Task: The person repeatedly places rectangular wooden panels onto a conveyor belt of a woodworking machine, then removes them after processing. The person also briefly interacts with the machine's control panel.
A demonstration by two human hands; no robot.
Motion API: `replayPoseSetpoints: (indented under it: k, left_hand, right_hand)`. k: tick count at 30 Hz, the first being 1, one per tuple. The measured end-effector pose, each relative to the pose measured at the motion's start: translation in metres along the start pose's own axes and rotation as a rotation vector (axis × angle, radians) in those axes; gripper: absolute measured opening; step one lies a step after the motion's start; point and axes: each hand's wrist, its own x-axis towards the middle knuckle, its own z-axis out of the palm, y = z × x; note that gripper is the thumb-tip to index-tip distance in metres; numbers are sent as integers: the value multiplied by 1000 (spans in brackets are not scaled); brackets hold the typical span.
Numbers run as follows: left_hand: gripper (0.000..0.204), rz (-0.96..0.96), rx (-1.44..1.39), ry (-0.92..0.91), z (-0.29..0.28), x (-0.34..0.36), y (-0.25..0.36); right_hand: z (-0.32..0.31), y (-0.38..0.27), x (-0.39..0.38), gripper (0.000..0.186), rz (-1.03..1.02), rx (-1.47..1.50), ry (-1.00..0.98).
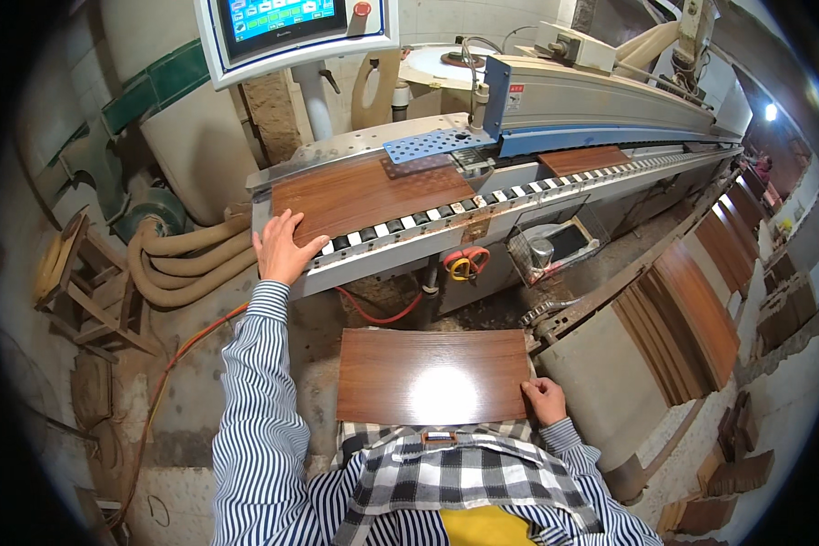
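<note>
A brown wood-grain panel [373, 196] lies flat on the bed of a long edge-banding machine [610, 109], its far right corner under a blue perforated guard [432, 146]. My left hand [285, 246] rests on that panel's near left corner, open, with fingers spread and the thumb toward the roller track [428, 217]. A second wood-grain panel [432, 364] is held level in front of my body, glare across its middle. My right hand [544, 400] is closed on the right edge of this panel; its fingertips are partly hidden.
Another panel [582, 161] sits farther along the track. Several panels [682, 318] lean in a stack at right. A control screen [282, 18] stands at upper left. Ribbed hoses [191, 264], a wooden stool [100, 291], an orange air line [177, 359] and a wire basket [558, 241] are around the machine.
</note>
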Motion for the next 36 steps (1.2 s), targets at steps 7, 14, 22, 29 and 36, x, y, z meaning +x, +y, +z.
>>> replayPoseSetpoints:
  k: [7,14,22,29,36]
  left_hand:
    - [83,-75,30,39,7,-6,-14]
    - [83,-98,35,46,7,-8,-13]
    - [83,-107,22,65,7,-10,-12]
    - [81,-101,3,56,7,-10,-13]
    - [73,-41,-139,25,4,-12,-32]
  right_hand:
    - [0,-30,4,24,34,362,-43]
    - [10,-43,-14,21,333,930,-220]
    - [20,-25,-7,20,275,912,-144]
    - [21,-20,-7,16,243,895,-163]
    - [20,-32,-10,14,254,890,-183]
